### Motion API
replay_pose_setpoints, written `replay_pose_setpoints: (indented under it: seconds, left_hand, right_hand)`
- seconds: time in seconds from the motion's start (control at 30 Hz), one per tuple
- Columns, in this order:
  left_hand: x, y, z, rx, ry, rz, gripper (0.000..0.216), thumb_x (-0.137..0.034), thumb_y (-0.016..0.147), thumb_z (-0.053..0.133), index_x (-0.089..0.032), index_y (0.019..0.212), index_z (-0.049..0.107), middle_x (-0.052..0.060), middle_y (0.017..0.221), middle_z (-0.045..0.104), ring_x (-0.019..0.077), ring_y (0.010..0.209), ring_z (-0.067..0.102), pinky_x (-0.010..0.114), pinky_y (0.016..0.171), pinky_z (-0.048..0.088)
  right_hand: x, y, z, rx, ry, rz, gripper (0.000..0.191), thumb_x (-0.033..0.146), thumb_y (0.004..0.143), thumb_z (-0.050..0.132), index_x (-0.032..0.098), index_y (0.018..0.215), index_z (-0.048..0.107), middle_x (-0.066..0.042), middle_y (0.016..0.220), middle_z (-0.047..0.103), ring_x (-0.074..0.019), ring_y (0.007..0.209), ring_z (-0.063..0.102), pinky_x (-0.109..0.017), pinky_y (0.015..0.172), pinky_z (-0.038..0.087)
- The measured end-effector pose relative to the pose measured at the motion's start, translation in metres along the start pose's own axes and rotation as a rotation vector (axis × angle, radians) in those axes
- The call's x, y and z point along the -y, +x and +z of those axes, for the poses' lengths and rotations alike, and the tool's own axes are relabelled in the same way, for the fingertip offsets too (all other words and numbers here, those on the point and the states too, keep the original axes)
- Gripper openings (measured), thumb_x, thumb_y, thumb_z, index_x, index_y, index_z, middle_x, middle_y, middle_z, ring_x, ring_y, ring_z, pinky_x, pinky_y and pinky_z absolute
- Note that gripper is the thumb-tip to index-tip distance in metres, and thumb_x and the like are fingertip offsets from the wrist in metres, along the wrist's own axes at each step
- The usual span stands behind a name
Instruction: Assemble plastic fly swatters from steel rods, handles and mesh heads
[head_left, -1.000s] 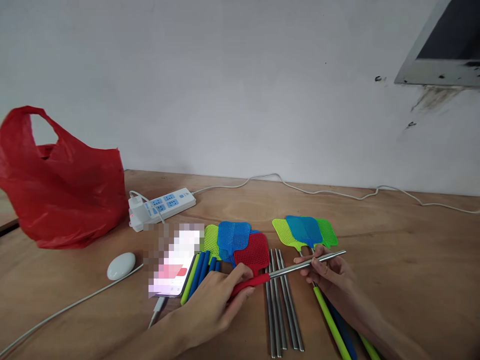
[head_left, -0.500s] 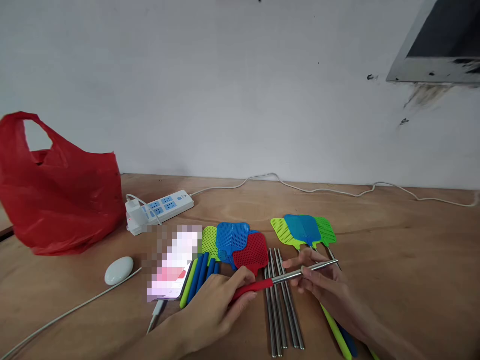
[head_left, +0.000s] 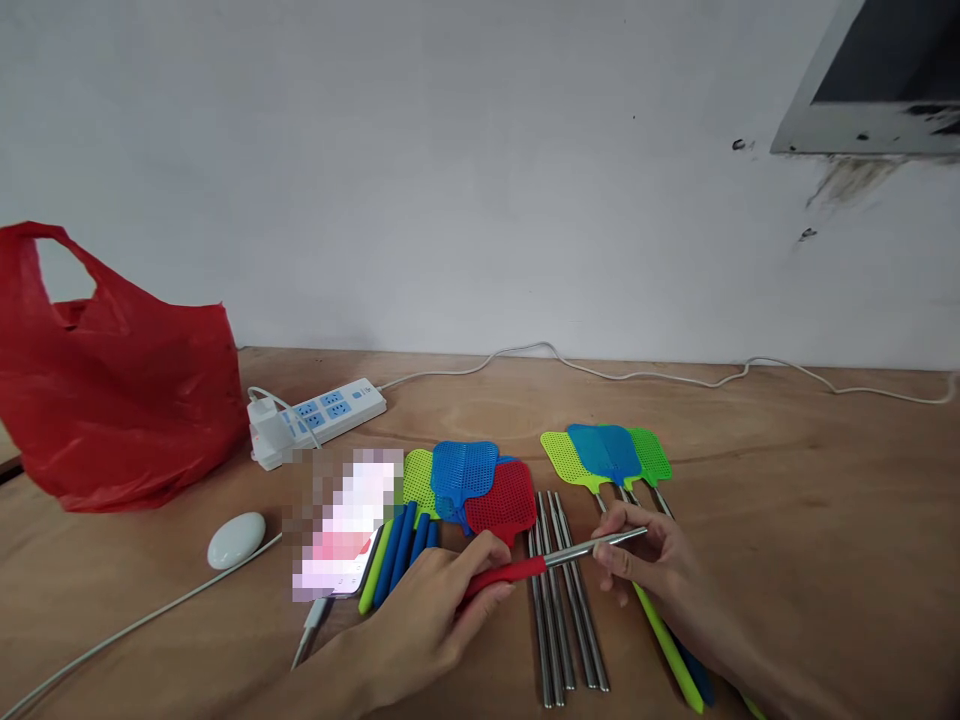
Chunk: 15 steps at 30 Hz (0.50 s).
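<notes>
Two hands share one telescopic rod (head_left: 559, 557). Our left hand (head_left: 427, 615) closes around its red grip (head_left: 499, 576), thumb on top. From there the steel shaft runs toward two o'clock into our right hand (head_left: 649, 555), whose fingertips (head_left: 609, 553) pinch it near the tip. It hovers across loose steel rods (head_left: 566, 610) lying on the wooden table (head_left: 787, 500), with the red swatter head (head_left: 502, 500) at twelve o'clock.

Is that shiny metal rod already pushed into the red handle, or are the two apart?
Pushed in. The metal rod runs straight out of the red handle with no gap; the left hand holds the handle, the right hand the rod.
</notes>
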<state>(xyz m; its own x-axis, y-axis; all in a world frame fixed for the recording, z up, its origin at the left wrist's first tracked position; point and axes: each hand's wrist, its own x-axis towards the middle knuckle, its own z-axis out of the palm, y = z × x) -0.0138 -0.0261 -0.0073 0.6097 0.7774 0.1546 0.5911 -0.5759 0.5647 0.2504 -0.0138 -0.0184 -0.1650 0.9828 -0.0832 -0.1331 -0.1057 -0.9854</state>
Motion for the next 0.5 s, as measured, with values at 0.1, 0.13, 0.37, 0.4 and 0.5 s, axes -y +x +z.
replay_pose_setpoints:
  seconds: [0.1, 0.13, 0.37, 0.4, 0.5]
  left_hand:
    - [0.000, 0.001, 0.001, 0.000, -0.004, 0.021, 0.015, -0.032, 0.105, 0.038, -0.026, 0.112, 0.051, -0.001, 0.096, 0.070, 0.0185, 0.075, 0.062, 0.026, 0.068, 0.045]
    - [0.000, 0.001, 0.002, 0.000, -0.006, 0.023, 0.014, -0.031, 0.105, 0.039, -0.027, 0.112, 0.051, -0.001, 0.096, 0.070, 0.0186, 0.076, 0.062, 0.026, 0.067, 0.045]
    - [-0.004, 0.001, 0.003, -0.039, -0.029, 0.086, 0.018, -0.035, 0.106, 0.035, -0.025, 0.113, 0.048, 0.000, 0.096, 0.070, 0.0189, 0.074, 0.064, 0.027, 0.066, 0.048]
    - [-0.006, 0.001, 0.002, -0.044, -0.034, 0.096, 0.018, -0.035, 0.105, 0.036, -0.025, 0.111, 0.049, 0.001, 0.094, 0.069, 0.0192, 0.076, 0.064, 0.028, 0.068, 0.049]
    - [-0.009, 0.003, -0.003, -0.090, -0.023, 0.130, 0.017, -0.031, 0.103, 0.040, -0.023, 0.110, 0.053, 0.003, 0.100, 0.067, 0.0216, 0.092, 0.065, 0.033, 0.084, 0.051]
  right_hand:
    - [-0.005, 0.002, -0.002, 0.028, -0.026, 0.015, 0.035, 0.045, 0.066, 0.087, 0.019, 0.070, 0.064, 0.001, 0.053, 0.064, -0.0127, 0.047, 0.057, -0.022, 0.043, 0.046]
    - [-0.006, 0.003, -0.003, 0.029, -0.027, 0.020, 0.035, 0.045, 0.065, 0.088, 0.019, 0.069, 0.064, 0.001, 0.053, 0.065, -0.0133, 0.047, 0.058, -0.022, 0.043, 0.046]
    - [-0.007, 0.001, 0.005, 0.028, 0.063, 0.010, 0.032, 0.048, 0.076, 0.081, 0.018, 0.082, 0.071, -0.003, 0.061, 0.068, -0.0150, 0.054, 0.062, -0.022, 0.044, 0.048]
    - [-0.006, 0.000, 0.007, 0.006, 0.092, 0.002, 0.033, 0.049, 0.077, 0.079, 0.018, 0.084, 0.071, -0.003, 0.063, 0.068, -0.0146, 0.054, 0.061, -0.021, 0.043, 0.047]
    - [-0.001, 0.002, 0.007, -0.093, 0.191, -0.005, 0.037, 0.053, 0.075, 0.080, 0.019, 0.083, 0.069, -0.004, 0.072, 0.069, -0.0130, 0.054, 0.058, -0.020, 0.041, 0.045]
